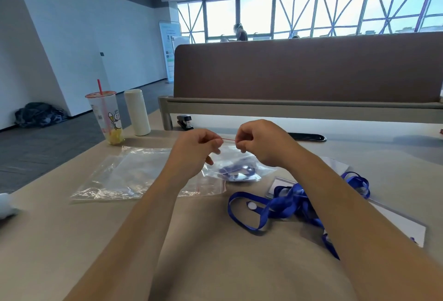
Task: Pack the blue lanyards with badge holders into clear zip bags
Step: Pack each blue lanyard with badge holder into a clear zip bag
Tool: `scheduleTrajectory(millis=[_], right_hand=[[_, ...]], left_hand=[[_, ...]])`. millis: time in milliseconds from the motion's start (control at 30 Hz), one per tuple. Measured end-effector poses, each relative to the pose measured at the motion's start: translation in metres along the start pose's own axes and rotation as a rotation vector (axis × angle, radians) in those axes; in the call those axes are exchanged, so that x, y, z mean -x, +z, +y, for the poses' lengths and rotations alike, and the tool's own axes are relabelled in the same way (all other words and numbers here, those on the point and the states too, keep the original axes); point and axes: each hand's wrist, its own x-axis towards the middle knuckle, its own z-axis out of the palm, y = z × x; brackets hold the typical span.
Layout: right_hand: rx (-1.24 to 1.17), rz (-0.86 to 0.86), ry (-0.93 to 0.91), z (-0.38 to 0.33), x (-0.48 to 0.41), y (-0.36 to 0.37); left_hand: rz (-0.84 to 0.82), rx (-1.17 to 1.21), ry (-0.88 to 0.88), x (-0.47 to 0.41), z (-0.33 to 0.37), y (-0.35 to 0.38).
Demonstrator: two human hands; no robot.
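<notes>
Clear zip bag (239,168) with a blue lanyard (236,168) bunched inside, at table (215,264) centre. Left hand (194,149) and right hand (261,142) each pinch its red zip strip (229,139), fingers curled tight, hiding the bag's top. Empty zip bags (129,173) lie flat on the left, partly under the left forearm. Loose lanyards (287,204) and badge holders (279,184) sit on the right, crossed by the right forearm. Behind: drink cup (105,116) with yellow bits at the bottom, white bottle (137,112), stapler (185,122), brown divider (299,70).
</notes>
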Motion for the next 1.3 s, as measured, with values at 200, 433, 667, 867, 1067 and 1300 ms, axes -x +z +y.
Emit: scheduleTrajectory(millis=[200,433,667,867,1067,1300], right_hand=[[0.03,0.022,0.007,-0.002,0.0,0.003],[-0.003,0.039,-0.002,-0.003,-0.001,0.006],[0.002,0.01,-0.018,-0.003,-0.002,0.009],[-0.001,0.018,-0.043,-0.005,-0.001,0.011],[-0.018,0.017,-0.063,-0.007,-0.001,0.012],[-0.038,-0.06,-0.018,-0.002,0.001,0.003]], left_hand=[[0.018,0.157,-0.08,0.002,0.002,0.001],[-0.015,0.165,-0.043,0.004,0.005,0.003],[-0.062,0.205,-0.064,0.007,0.007,0.006],[-0.042,0.068,0.013,0.008,0.005,0.008],[-0.001,-0.096,0.075,0.008,0.006,0.008],[0.016,-0.017,0.027,0.004,0.003,-0.001]])
